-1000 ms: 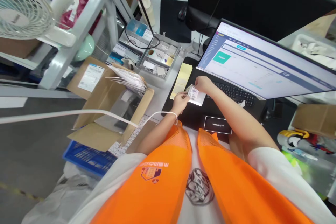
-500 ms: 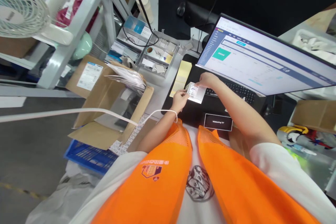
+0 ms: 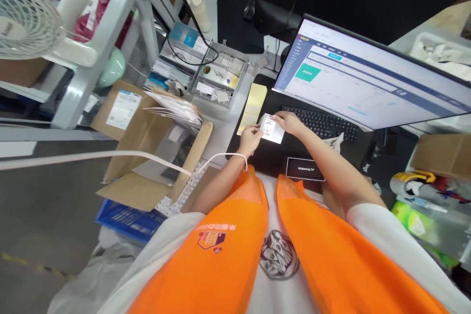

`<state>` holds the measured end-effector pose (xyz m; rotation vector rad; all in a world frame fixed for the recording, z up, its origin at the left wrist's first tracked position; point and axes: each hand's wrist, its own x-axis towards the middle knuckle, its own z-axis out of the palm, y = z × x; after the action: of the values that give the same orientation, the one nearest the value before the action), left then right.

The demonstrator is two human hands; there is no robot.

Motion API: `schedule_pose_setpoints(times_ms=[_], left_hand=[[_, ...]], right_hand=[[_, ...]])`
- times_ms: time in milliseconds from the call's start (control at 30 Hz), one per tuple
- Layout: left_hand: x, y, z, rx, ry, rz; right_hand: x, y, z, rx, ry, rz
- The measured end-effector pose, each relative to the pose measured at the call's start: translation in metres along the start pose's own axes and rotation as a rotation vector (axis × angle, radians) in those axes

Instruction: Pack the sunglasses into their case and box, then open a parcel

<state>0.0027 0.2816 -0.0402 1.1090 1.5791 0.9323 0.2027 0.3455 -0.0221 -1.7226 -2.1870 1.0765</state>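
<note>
Here on my end I've got the white packet point(image 3: 276, 136) between both hands, out over the black mat point(image 3: 270, 158), on the near side of the keyboard point(image 3: 320, 124). Whether its underside touches the mat, I can't tell. Left hand point(image 3: 250, 140) now: fingers drawn in narrow, pinching the packet's left edge, right beside the printed label point(image 3: 269, 128). Right hand point(image 3: 288, 122): fingers bent in at the upper edge, touching; pinching or merely resting, I can't make out.

How does it handle? I'd call it light, nothing the fingertips can't carry. The face looks flat and fairly stiff, like card, and smooth enough to slide under a loose touch. I doubt it's fragile, but a hard squeeze in the middle could crease it. So edges and corners for me, thumb on one face, fingers behind, clear of the print.

Off the left hand, yellow slips point(image 3: 254, 102) lie near; farther left on the surface point(image 3: 222, 120) side, an open carton point(image 3: 194, 157) with envelopes point(image 3: 175, 111) standing in it.
</note>
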Motion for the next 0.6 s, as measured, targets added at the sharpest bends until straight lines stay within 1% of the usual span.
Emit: schedule_pose_setpoints(times_ms=[67,133,200,333,400,500,600], left_hand=[[-0.001,0.003,-0.001,-0.001,-0.001,-0.007],[-0.001,0.005,-0.001,-0.003,-0.002,-0.007],[-0.002,0.006,-0.002,-0.002,-0.005,-0.004],[-0.002,0.006,-0.002,0.005,-0.008,-0.003],[-0.003,0.005,-0.003,0.008,-0.012,-0.001],[-0.005,0.005,-0.004,0.013,-0.017,0.01],[-0.007,0.005,-0.004,0.024,-0.018,0.014]], right_hand=[[-0.003,-0.005,0.0,-0.172,0.028,-0.068],[-0.004,-0.013,-0.001,-0.32,0.046,-0.096],[-0.001,-0.021,-0.002,-0.395,0.061,-0.113],[0.007,-0.029,0.002,-0.424,0.047,-0.134],[0.008,-0.03,0.006,-0.424,0.055,-0.174],[0.004,-0.03,0.01,-0.437,0.095,-0.251],[-0.002,-0.031,0.013,-0.442,0.107,-0.298]])
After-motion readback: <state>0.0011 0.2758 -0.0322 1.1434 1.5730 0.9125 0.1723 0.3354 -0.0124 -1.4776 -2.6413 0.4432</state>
